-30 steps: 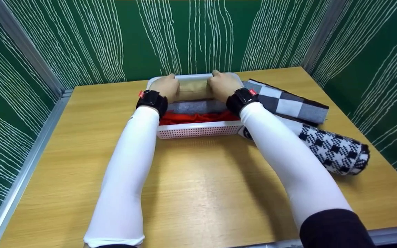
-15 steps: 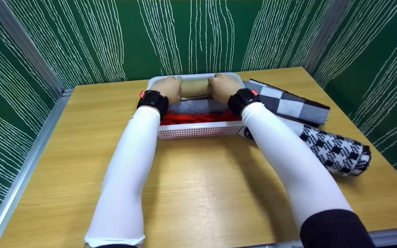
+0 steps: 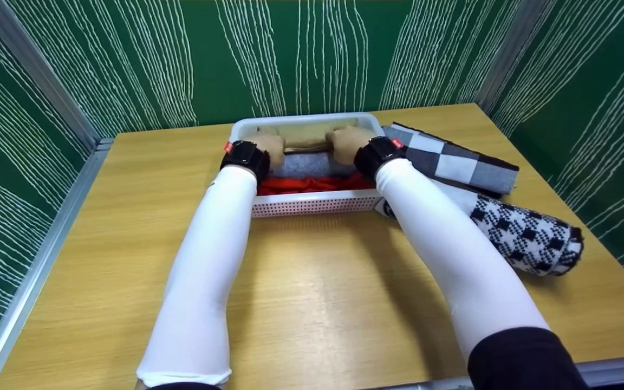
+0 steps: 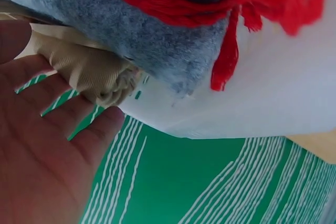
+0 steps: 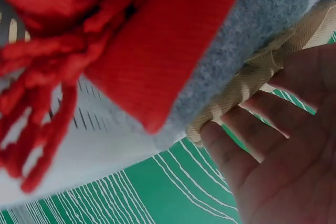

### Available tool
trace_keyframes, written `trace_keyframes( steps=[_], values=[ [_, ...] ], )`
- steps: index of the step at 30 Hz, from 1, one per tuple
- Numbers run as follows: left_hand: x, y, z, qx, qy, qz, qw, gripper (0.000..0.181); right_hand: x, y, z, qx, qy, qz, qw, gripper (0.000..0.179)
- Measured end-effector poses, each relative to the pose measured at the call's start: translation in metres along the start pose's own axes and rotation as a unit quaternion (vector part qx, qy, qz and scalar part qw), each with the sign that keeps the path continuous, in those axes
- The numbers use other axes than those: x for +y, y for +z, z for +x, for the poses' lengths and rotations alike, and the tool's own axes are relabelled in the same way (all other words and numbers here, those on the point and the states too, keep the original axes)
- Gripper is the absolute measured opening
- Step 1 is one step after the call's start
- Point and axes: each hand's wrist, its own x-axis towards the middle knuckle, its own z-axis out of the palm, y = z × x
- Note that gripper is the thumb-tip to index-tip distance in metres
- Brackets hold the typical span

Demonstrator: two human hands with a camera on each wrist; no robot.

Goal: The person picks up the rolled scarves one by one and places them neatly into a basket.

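Note:
A white perforated basket (image 3: pixel 317 197) stands toward the back of the table, with folded cloths inside. A red fringed cloth (image 3: pixel 312 185) lies along its front, and a fuzzy grey cloth (image 3: pixel 307 165) is behind that. Deeper at the back is a tan ribbed cloth (image 4: pixel 84 66), rolled or folded. Reaching into the basket, my left hand (image 3: pixel 270 149) holds one end of the tan cloth between thumb and fingers. My right hand (image 3: pixel 349 143) holds its other end, fingertips along the cloth's back edge (image 5: pixel 231 103). The fingertips are hidden in the head view.
Right of the basket lies a folded grey-and-white checked cloth (image 3: pixel 455 162). In front of it, a black-and-white patterned rolled cloth (image 3: pixel 528 235) reaches toward the right edge, partly behind my right sleeve. Green walls (image 3: pixel 144 65) with white lines enclose the wooden table (image 3: pixel 312 303).
Both hands have moved down from the back rim into the basket. More of the back rim shows now. The basket and the cloths at the right stay in place.

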Motion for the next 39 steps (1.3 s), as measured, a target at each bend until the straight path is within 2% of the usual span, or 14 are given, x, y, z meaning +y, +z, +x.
trace_keyframes(
  steps=[2, 3, 4, 9, 10, 11, 14, 18, 21, 23, 31, 35, 39],
  values=[
    [-0.003, 0.003, 0.005, 0.005, 0.002, -0.005, 1.0, 0.048, 0.001, -0.001, -0.001, 0.0, 0.0, -0.001, 1.0, 0.043],
    [-0.003, 0.002, 0.003, 0.006, 0.006, -0.009, 0.9999, 0.046, 0.002, -0.001, -0.001, 0.002, 0.001, -0.001, 1.0, 0.044],
    [0.001, -0.004, -0.005, 0.004, 0.008, -0.014, 0.9999, 0.043, 0.002, -0.001, -0.001, 0.006, 0.0, -0.002, 1.0, 0.046],
    [0.029, -0.045, -0.071, 0.006, 0.02, -0.035, 0.9992, 0.039, 0.006, -0.008, -0.009, 0.028, -0.007, 0.006, 0.9996, 0.045],
    [0.034, -0.052, -0.081, 0.011, 0.023, -0.037, 0.999, 0.039, 0.006, -0.01, -0.011, 0.034, -0.012, 0.007, 0.9993, 0.043],
    [0.035, -0.055, -0.085, 0.018, 0.026, -0.038, 0.9988, 0.04, 0.007, -0.012, -0.013, 0.038, -0.014, 0.01, 0.9991, 0.039],
    [0.034, -0.057, -0.083, 0.035, 0.035, -0.033, 0.9983, 0.045, 0.011, -0.015, -0.018, 0.052, -0.021, 0.007, 0.9984, 0.031],
    [0.033, -0.06, -0.08, 0.049, 0.036, -0.034, 0.9976, 0.054, 0.016, -0.02, -0.025, 0.067, -0.023, -0.007, 0.9975, 0.041],
    [0.035, -0.063, -0.085, 0.065, 0.042, -0.038, 0.9962, 0.057, 0.017, -0.024, -0.033, 0.075, -0.025, -0.012, 0.9968, 0.055],
    [0.035, -0.064, -0.087, 0.074, 0.048, -0.039, 0.9953, 0.059, 0.017, -0.027, -0.039, 0.078, -0.026, -0.011, 0.9965, 0.055],
    [0.037, -0.064, -0.089, 0.106, 0.057, -0.039, 0.992, 0.059, 0.02, -0.038, -0.056, 0.085, -0.034, -0.016, 0.9957, 0.058],
    [0.039, -0.061, -0.092, 0.113, 0.066, -0.043, 0.9904, 0.059, 0.023, -0.039, -0.063, 0.098, -0.041, -0.017, 0.9942, 0.063],
    [0.043, -0.059, -0.098, 0.118, 0.075, -0.047, 0.9891, 0.058, 0.026, -0.038, -0.073, 0.12, -0.052, -0.011, 0.9913, 0.057]
  ],
)
